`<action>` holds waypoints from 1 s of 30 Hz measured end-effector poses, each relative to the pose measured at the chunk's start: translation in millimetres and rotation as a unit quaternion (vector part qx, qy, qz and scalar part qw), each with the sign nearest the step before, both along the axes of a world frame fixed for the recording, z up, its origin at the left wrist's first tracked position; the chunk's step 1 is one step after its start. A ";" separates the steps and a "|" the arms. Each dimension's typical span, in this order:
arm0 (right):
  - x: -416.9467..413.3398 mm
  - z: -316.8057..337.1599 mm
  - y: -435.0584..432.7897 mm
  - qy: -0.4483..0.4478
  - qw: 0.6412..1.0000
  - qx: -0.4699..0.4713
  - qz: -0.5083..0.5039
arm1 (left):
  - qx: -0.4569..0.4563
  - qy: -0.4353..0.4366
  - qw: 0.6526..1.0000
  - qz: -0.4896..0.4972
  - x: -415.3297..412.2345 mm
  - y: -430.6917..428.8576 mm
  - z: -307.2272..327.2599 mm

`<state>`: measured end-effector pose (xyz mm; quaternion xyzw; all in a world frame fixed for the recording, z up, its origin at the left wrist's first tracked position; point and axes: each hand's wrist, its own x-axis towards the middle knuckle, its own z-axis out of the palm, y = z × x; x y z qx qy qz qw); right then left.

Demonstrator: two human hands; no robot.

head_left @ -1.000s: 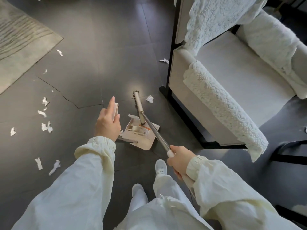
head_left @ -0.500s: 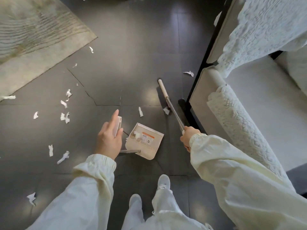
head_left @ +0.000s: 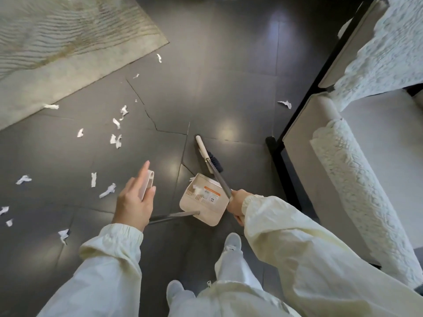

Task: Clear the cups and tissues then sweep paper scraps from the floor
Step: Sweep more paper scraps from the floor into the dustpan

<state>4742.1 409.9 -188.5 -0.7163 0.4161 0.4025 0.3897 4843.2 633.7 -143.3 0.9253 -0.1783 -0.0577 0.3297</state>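
Observation:
My left hand [head_left: 134, 200] grips the beige top of the dustpan handle [head_left: 147, 184], index finger stretched along it. The beige dustpan [head_left: 201, 200] stands on the dark floor with a few white scraps inside. My right hand [head_left: 235, 203] holds the grey broom pole [head_left: 219, 178]. The broom head [head_left: 207, 154], with dark bristles, sits at the pan's mouth. Several white paper scraps [head_left: 115, 139] lie scattered on the floor to the left. One scrap [head_left: 285, 104] lies near the armchair.
A beige rug [head_left: 68, 49] covers the upper left floor, with one scrap [head_left: 51, 106] at its edge. A white armchair [head_left: 366, 168] with a black frame and lace covers stands on the right. My feet [head_left: 232, 242] are just behind the dustpan.
The broom head has swept back from beside the armchair to the dustpan's mouth. The scraps that lay in front of the pan are gone from the floor. My left hand kept holding the handle.

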 end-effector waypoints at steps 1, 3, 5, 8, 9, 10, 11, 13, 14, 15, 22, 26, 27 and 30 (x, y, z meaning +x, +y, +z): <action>-3.9 -0.5 13.4 -0.001 1.000 0.012 -0.004 | -0.005 -0.003 1.000 0.008 -3.4 17.2 2.3; -15.9 -2.6 43.7 -0.013 0.999 0.033 -0.023 | -0.014 -0.019 1.000 0.020 -11.5 54.3 5.8; -30.2 -4.2 79.2 -0.019 0.997 0.053 -0.059 | -0.024 -0.024 0.999 0.027 -21.9 95.5 5.8; -49.0 -9.7 140.7 -0.006 0.995 0.057 -0.083 | -0.052 -0.004 0.998 0.040 -37.2 160.3 -0.8; -55.4 -9.9 164.7 -0.007 0.992 0.068 -0.102 | -0.057 -0.004 0.998 0.036 -41.7 183.2 -3.7; -61.5 -10.3 189.6 -0.010 0.988 0.084 -0.129 | -0.059 -0.007 0.998 0.026 -45.6 206.1 -6.4; -69.2 -8.7 216.2 -0.014 0.984 0.097 -0.150 | -0.059 -0.010 0.998 0.015 -49.5 229.7 -8.5; -85.2 -0.9 270.1 -0.016 0.980 0.107 -0.165 | -0.054 -0.013 0.998 -0.001 -57.5 276.0 -10.2; -93.1 4.3 294.5 -0.013 0.980 0.112 -0.162 | -0.052 -0.016 0.999 -0.004 -61.9 298.9 -10.6; -100.6 9.1 315.8 -0.012 0.979 0.120 -0.162 | -0.047 -0.021 0.999 -0.004 -66.9 321.3 -11.0; -135.8 56.0 383.4 -0.035 0.963 0.166 -0.208 | 0.017 -0.020 0.999 0.030 -103.9 450.7 -6.7; -155.7 59.3 406.9 -0.060 0.983 0.098 -0.146 | 0.031 -0.042 0.998 0.041 -129.7 500.5 -1.9; -158.2 55.5 411.7 -0.065 0.989 0.070 -0.109 | 0.035 -0.041 0.997 0.056 -136.7 512.6 -0.1; -160.4 34.1 427.4 -0.060 0.998 0.020 -0.015 | 0.039 -0.058 0.994 0.080 -159.9 551.5 7.7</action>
